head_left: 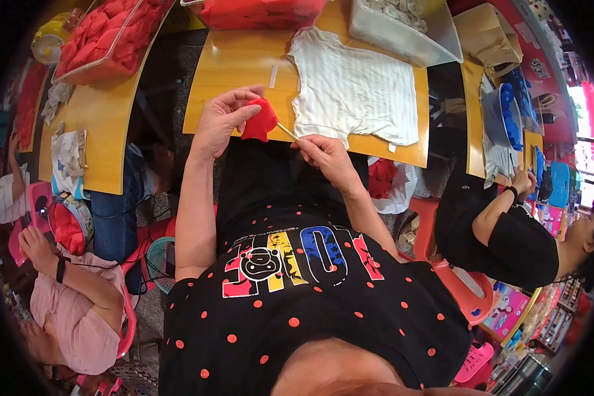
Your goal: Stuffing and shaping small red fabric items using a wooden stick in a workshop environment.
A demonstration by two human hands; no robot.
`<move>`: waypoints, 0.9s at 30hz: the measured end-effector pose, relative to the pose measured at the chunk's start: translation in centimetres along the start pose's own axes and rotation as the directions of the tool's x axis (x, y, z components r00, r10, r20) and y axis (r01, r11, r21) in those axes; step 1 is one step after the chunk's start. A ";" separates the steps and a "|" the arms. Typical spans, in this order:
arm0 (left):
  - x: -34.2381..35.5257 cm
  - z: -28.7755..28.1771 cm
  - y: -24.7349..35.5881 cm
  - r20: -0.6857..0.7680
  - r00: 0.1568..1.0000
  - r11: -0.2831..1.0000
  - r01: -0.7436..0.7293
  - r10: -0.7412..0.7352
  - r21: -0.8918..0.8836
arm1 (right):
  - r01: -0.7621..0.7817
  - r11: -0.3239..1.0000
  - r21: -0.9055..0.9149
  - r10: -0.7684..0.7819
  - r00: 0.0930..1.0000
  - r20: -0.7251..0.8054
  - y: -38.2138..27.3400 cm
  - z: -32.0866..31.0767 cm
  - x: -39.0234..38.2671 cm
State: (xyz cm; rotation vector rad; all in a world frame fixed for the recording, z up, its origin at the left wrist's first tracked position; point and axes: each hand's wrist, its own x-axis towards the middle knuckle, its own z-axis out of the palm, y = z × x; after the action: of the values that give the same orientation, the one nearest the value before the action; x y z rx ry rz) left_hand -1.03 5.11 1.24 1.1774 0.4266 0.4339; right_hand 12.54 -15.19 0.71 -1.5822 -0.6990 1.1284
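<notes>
My left hand [219,124] pinches a small red fabric piece [262,123] between thumb and fingers, just over the near edge of the table. In my right hand [329,160] is a thin, light-coloured stick [286,131], gripped close to its near end. The stick's far end meets the right side of the red piece; whether it goes inside cannot be made out. Beyond my right hand a white striped cloth garment [356,86] lies spread on the yellow wooden table [228,63].
A tub of red pieces [261,12] and a translucent bin [409,41] with pale pieces stand at the table's far side. A white bag [402,188] with red pieces is right of my legs. Co-workers sit left and right at other tables [96,125].
</notes>
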 end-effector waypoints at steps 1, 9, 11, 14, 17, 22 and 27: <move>0.0 -0.1 -0.3 -0.001 1.000 1.000 0.000 0.000 -0.001 | 0.008 1.000 -0.028 -0.007 1.000 0.004 0.1 0.0 0.0; 0.0 1.6 -0.7 -0.088 0.978 0.976 0.175 -0.187 -0.130 | 0.009 0.998 -0.066 -0.008 1.000 0.008 1.4 0.4 0.5; 0.0 1.5 -1.0 -0.058 0.984 0.958 0.151 -0.170 -0.242 | -0.062 0.987 0.149 0.062 0.998 0.008 1.4 0.7 0.5; -0.1 1.1 -1.3 -0.018 0.985 0.918 0.151 -0.169 -0.368 | -0.064 0.988 0.139 0.063 0.998 0.012 1.5 0.9 0.7; -0.1 0.9 -1.7 -0.018 0.979 0.901 0.178 -0.202 -0.394 | -0.044 0.984 0.174 0.045 0.999 -0.001 1.8 1.4 0.9; 0.0 1.4 -2.4 -0.090 0.978 0.873 0.124 -0.188 -0.471 | -0.117 0.821 0.559 0.115 0.993 0.039 2.8 2.6 0.2; 0.0 1.3 -2.2 -0.126 0.971 0.864 0.117 -0.203 -0.490 | -0.119 0.825 0.552 0.108 0.993 0.053 2.6 2.5 0.1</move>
State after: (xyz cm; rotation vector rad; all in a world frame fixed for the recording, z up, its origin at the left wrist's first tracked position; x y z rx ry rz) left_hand -0.14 3.38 -0.46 0.6155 0.5283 0.4661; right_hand 10.07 -14.88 -1.92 -1.1194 -0.2444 1.2929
